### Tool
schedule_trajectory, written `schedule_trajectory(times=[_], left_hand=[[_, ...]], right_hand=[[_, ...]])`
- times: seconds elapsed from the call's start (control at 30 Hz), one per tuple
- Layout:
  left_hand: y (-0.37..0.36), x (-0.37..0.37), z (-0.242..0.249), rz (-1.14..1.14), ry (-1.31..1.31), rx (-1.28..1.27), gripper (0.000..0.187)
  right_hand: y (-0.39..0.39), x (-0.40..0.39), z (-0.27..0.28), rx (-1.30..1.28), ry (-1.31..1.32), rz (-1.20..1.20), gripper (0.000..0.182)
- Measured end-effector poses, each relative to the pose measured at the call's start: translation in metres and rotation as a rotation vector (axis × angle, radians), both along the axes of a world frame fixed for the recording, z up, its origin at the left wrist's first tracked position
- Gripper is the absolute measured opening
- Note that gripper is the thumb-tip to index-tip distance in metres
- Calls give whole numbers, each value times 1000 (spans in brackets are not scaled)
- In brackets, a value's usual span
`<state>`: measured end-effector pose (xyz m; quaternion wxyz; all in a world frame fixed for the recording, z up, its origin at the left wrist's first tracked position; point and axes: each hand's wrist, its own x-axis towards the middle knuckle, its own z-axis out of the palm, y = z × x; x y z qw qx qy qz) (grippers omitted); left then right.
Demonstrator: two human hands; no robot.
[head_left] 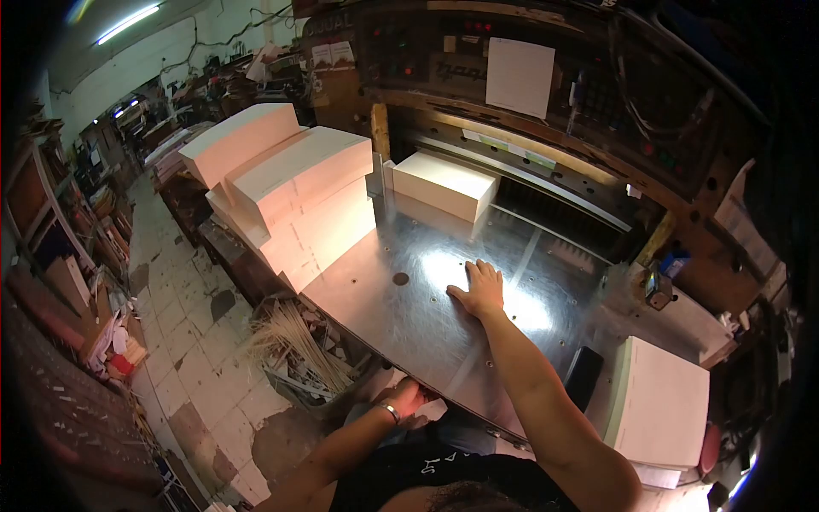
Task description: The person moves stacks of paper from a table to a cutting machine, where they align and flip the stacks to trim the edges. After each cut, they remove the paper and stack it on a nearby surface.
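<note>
Metal table under the right hand, palm down, splayed wide, best kept flat, short of the paper block at the table's far edge; left hand by its near edge, can't tell its grip

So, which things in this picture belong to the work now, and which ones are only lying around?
Likely in the job:
right hand, spread on the metal table
paper block at the table's back
tall paper stacks, left

Probably lying around:
thin pale strips, heaped below
black flat object, right
</note>
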<state>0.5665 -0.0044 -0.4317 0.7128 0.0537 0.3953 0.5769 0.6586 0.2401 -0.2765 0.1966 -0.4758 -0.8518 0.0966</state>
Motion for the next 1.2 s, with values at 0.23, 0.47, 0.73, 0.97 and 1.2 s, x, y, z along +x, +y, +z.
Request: schedule_trajectory(times=[0.23, 0.47, 0.73, 0.97, 1.2], left_hand=[[0, -1, -1, 8, -18, -3, 26], [0, 1, 2, 46, -75, -17, 24], [0, -3, -12, 21, -78, 16, 25], [-6, -5, -4, 3, -19, 0, 39], [-45, -40, 1, 93, 64, -37, 64]], right_hand=[[0, 0, 2, -12, -9, -5, 85], [-1, 1, 3, -18, -18, -3, 85], [-1, 0, 2, -11, -11, -1, 84], [-2, 0, 1, 8, -1, -1, 83], [10, 0, -4, -44, 30, 5, 99]])
